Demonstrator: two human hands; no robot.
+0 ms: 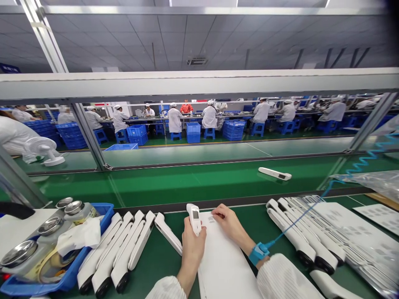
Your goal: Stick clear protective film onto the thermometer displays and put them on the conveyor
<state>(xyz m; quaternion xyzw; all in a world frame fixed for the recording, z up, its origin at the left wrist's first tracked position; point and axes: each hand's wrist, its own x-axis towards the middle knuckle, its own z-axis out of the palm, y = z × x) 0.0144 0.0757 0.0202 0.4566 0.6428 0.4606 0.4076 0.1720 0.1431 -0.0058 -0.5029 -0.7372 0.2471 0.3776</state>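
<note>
My left hand (191, 246) is wrapped round a white handheld thermometer (195, 219), its small grey display facing up. Just to the right, my right hand (230, 223) has thumb and fingers pinched together at the top of a stack of white label sheets (226, 265). Small grey print shows on the sheet beside the fingertips; whatever they pinch is too small to make out. A loose thermometer (168, 233) lies left of my left hand. Further left, several more thermometers (120, 249) lie side by side with dark ends toward me.
A blue tray (107, 211) with metal-topped bottles stands left. More thermometers (291, 232) and label sheets (377, 218) lie right. One thermometer (274, 173) rests on the green conveyor belt (187, 182). A coiled blue cord (299, 220) runs to my right wrist strap (259, 253). Co-workers sit beyond.
</note>
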